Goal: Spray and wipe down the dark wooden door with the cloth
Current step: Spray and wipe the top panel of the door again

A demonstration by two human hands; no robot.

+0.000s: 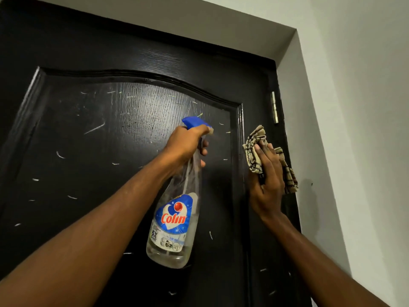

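Fingers [262, 151] of the right hand [266, 180] lie straight and close together on the dark wooden door [99, 129]. Before its wide scratched panel the left hand [188, 142] grips the spray bottle [174, 218] by the neck. The cloth [254, 138] is pressed near the door's right edge, just below the hinge [274, 107].

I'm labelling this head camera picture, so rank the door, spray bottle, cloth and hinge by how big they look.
Largest to smallest:
door
spray bottle
cloth
hinge
The right hand covers part of the cloth, so its place below the spray bottle is less sure.
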